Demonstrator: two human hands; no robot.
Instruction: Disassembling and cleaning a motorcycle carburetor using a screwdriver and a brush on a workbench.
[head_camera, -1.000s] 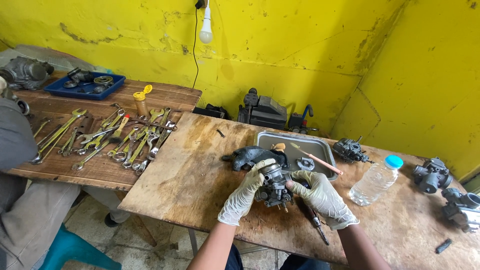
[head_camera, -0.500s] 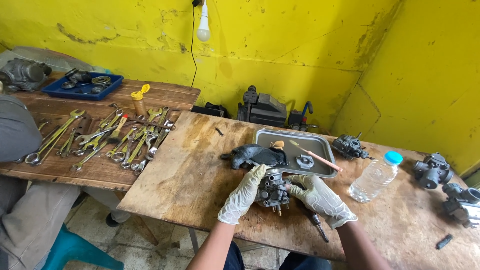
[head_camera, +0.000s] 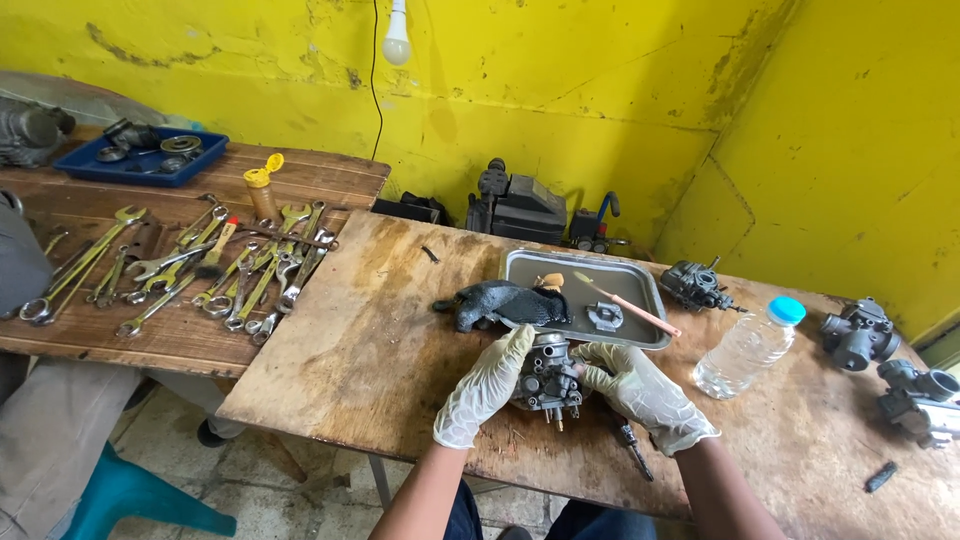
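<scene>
Single view only, from a head-worn camera above the near edge of the counter (head_camera: 350, 370). It looks forward and steeply down. The gloved fingers (head_camera: 520, 345) sit low in the middle, close to the lens. The yellow wall (head_camera: 560, 90) beyond them closes the top.

Over the last second both gloved hands have drawn the carburetor (head_camera: 546, 375) toward the near edge of the surface (head_camera: 360, 370), away from the metal tray (head_camera: 640, 275). Earlier it sat up against the black rubber piece (head_camera: 500, 303); now it lies just clear of that piece, on the near side. The left hand (head_camera: 485, 388) has slid down along its left flank, fingers laid flatter, and the right hand (head_camera: 640, 393) has dropped lower beside it. The screwdriver (head_camera: 632, 445) now shows more fully.
</scene>
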